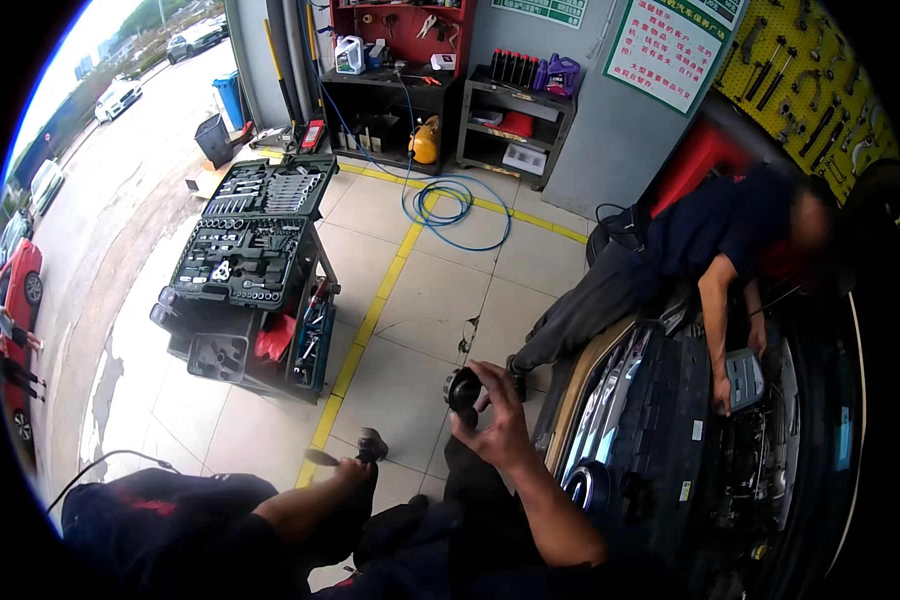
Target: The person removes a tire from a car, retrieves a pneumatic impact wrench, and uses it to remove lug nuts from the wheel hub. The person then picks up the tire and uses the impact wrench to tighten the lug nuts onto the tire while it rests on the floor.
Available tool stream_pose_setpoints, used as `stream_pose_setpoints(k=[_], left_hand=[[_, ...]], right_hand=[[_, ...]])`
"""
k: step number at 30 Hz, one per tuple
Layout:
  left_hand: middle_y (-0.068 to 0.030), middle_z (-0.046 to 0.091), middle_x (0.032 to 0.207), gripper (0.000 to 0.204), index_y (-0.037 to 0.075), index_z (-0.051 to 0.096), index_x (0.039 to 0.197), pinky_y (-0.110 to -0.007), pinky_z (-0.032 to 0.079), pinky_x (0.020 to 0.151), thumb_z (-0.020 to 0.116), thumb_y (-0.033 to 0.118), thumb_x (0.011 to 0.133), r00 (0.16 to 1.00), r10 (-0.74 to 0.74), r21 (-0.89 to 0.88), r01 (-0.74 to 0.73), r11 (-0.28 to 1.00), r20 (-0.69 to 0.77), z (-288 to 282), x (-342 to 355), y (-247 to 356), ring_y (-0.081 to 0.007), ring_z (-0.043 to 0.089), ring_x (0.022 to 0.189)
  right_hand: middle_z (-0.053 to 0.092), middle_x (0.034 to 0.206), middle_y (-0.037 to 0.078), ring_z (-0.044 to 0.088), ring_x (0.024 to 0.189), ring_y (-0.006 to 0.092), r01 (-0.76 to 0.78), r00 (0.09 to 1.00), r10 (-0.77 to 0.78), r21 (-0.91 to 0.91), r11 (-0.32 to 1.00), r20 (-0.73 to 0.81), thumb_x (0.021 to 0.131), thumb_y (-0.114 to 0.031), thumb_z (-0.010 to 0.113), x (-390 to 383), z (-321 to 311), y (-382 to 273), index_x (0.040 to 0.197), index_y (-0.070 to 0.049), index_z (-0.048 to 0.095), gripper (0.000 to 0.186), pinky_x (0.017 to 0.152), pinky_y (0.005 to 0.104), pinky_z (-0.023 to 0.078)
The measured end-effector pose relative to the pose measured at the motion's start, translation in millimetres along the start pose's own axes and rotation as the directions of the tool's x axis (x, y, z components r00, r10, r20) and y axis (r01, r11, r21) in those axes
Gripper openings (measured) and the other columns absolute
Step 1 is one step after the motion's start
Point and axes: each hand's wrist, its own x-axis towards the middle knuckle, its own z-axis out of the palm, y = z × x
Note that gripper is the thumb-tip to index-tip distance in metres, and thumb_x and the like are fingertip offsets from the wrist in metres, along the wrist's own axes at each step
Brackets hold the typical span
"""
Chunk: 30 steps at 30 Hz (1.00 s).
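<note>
My right hand (498,425) is raised in front of me. Its thumb and fingers pinch a round black cap (462,390) with a knobbly edge by its side. Lower and to the left, my left hand (348,472) is closed near a dark shoe (372,445). A greyish, blunt end (320,457) sticks out of it to the left; what this thing is I cannot make out. To the right, a co-worker (715,225) leans over a car's open engine bay (755,460), both hands at a grey box-shaped part (743,380).
A tool cart (255,375) carries an open socket set (240,260) at left. The car's front grille (605,400) is close on my right. Coiled blue hose (457,205) lies on the tiled floor, crossed by a yellow line (362,340). Shelves (518,125) stand behind.
</note>
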Motion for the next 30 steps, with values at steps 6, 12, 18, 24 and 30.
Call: stream_pose_setpoints(k=[6, 12, 18, 24, 30], left_hand=[[-0.0095, 0.061, 0.127, 0.051, 0.026, 0.042, 0.151, -0.038, 0.061, 0.075, 0.05, 0.02, 0.101, 0.936, -0.143, 0.156, 0.096, 0.983, 0.322, 84.8, -120.0, -69.0, -0.0244, 0.07, 0.104], [-0.0146, 0.073, 0.102, 0.034, 0.008, 0.066, 0.123, -0.039, 0.058, 0.079, 0.059, 0.029, 0.097, 0.737, -0.621, -0.74, 0.57, 0.356, 0.268, -49.0, 134.5, 86.6, -0.0277, 0.072, 0.092], [-0.0152, 0.074, 0.1, 0.035, 0.001, 0.061, 0.123, -0.037, 0.057, 0.07, 0.055, 0.028, 0.101, 0.644, -0.627, -0.844, 0.053, -0.534, 0.437, -156.5, 209.3, -3.5, -0.0242, 0.073, 0.08], [-0.0108, 0.072, 0.105, 0.036, 0.001, 0.063, 0.128, -0.03, 0.053, 0.082, 0.058, 0.027, 0.103, 0.77, -0.626, -0.971, -0.222, -0.086, -0.12, -416.0, 340.0, -95.4, -0.0172, 0.068, 0.092], [-0.0139, 0.068, 0.122, 0.047, 0.0, 0.057, 0.137, -0.037, 0.052, 0.097, 0.068, 0.024, 0.099, 0.859, -0.229, -0.873, -0.482, -0.068, -0.457, -682.6, 419.5, -93.2, -0.023, 0.068, 0.108]], right_hand=[[0.063, 0.121, 0.019, 0.067, 0.101, 0.0336, -0.023, 0.992, 0.041, -0.149, 0.989, 0.123, 0.072, -0.02, 0.083, 165.4, -3.4, 160.6, 0.133, -0.001, 0.057, 0.069, 0.084, 0.0387, 0.057], [0.072, 0.111, 0.023, 0.072, 0.098, 0.0334, -0.275, 0.634, 0.572, -0.539, 0.796, 0.521, 0.073, -0.036, 0.086, 254.3, 1.2, 380.9, 0.124, 0.005, 0.065, 0.069, 0.087, 0.04, 0.057], [0.072, 0.108, 0.018, 0.071, 0.094, 0.0292, -0.533, 0.538, 0.518, -0.207, 0.82, 0.665, 0.078, -0.029, 0.086, 324.0, 48.9, 412.7, 0.127, 0.003, 0.064, 0.063, 0.083, 0.0373, 0.058], [0.061, 0.121, 0.013, 0.066, 0.097, 0.0267, -0.004, 0.89, 0.01, -0.012, 1.0, 0.456, 0.073, -0.023, 0.088, 469.9, 83.7, 335.3, 0.132, -0.004, 0.059, 0.068, 0.071, 0.0336, 0.057], [0.057, 0.126, 0.014, 0.064, 0.102, 0.0276, 0.103, 0.957, -0.113, 0.053, 0.993, 0.266, 0.07, -0.013, 0.089, 596.7, 94.3, 320.2, 0.138, -0.007, 0.054, 0.077, 0.073, 0.0337, 0.056]])
